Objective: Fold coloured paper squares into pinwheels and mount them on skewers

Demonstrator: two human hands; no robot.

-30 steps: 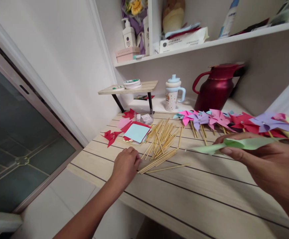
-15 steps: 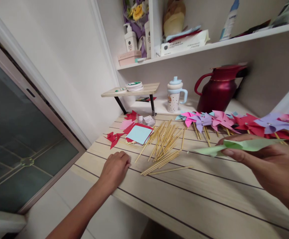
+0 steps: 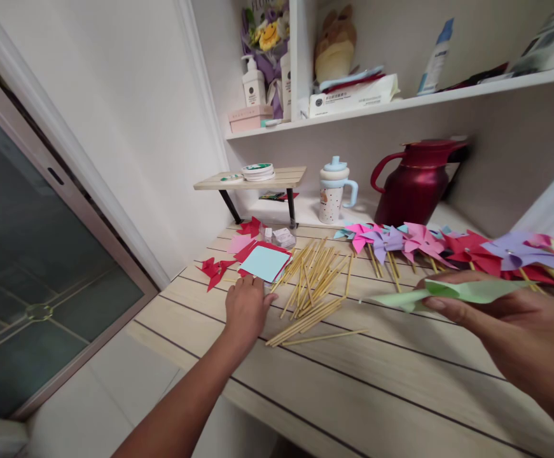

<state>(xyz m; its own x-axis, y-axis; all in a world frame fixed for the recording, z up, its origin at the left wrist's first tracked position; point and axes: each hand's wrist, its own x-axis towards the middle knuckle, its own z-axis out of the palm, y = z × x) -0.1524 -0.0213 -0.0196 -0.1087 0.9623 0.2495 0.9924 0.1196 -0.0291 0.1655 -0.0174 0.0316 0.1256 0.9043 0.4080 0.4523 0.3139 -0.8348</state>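
Head view: right hand (image 3: pixel 519 337) pinches folded, pale-green paper (image 3: pixel 453 292) (probably pinwheel-shaped); left hand (image 3: pixel 247 308) lies loosely open beside wooden sticks (image 3: pixel 312 280).

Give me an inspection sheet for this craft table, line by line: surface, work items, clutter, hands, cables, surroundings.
Surface: pale slatted wooden table, bare at the near edge.
Work items: green folded paper; loose pile of wooden sticks; stack of paper squares, light blue on top; row of finished pinwheels.
Clutter: red paper pieces; small clear tub; lidded cup; dark red jug.
Hands: left hand rests at the near edge of the paper squares; right hand pinches the green folded paper.
Cables: nothing seen.
Surroundings: wall shelf with bottles and boxes; glass door at left.
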